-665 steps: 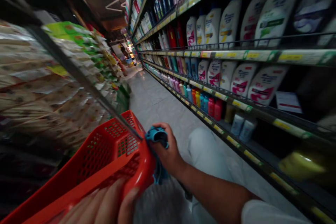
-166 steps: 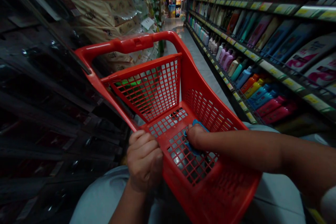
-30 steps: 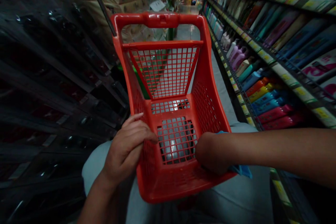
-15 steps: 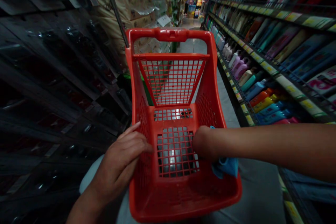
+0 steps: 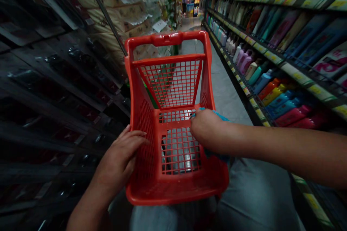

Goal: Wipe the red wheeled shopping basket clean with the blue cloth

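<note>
A red plastic shopping basket (image 5: pixel 141 115) rests on my lap, its open top turned toward me and its handle at the far end. My left hand (image 5: pixel 121 153) lies against the basket's left outer wall, fingers stretched along the rim. My right hand (image 5: pixel 206 128) is closed on a blue cloth (image 5: pixel 221 117) and presses it against the inside of the basket's right wall. Most of the cloth is hidden behind the hand.
Shelves of coloured bottles (image 5: pixel 267 86) with yellow price tags run along the right. Dark shelving (image 5: pixel 54 97) and wrapped packs (image 5: pixel 121 14) line the left. A tiled aisle floor (image 5: pixel 222 90) stretches ahead to a lit stall. My pale trousers (image 5: pixel 252 195) show below.
My right hand has risen with the cloth from the basket's lower right rim to higher up inside its right wall. The basket has tipped slightly left. The left hand keeps its hold.
</note>
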Available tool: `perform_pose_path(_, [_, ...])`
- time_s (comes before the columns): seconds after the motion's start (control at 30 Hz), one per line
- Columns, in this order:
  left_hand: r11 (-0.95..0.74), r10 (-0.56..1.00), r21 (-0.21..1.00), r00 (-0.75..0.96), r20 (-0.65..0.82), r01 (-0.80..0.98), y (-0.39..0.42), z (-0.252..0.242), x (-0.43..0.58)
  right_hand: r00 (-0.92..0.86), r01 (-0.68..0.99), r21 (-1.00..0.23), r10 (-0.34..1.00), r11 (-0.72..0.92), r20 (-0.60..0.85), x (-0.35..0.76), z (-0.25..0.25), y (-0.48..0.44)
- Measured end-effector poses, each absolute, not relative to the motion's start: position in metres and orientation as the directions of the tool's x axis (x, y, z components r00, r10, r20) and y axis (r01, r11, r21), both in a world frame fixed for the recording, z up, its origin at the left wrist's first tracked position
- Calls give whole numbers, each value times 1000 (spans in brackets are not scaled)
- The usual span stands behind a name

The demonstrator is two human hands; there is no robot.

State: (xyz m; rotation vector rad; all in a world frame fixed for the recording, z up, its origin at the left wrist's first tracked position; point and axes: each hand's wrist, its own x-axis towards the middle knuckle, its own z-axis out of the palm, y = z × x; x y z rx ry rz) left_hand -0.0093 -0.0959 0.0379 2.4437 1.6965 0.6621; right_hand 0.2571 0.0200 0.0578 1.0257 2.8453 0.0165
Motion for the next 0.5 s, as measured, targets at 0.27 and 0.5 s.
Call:
perform_pose_path(0.27, [-207, 976, 241, 217, -16, 948, -88, 66, 77, -413, 831, -237, 843, 504, 345, 302, 77, 50])
perform_pose_path(0.5, [-47, 984, 789, 163, -69, 612, -29, 61, 143, 158, 187, -912, 905, 365, 395, 307, -14, -29])
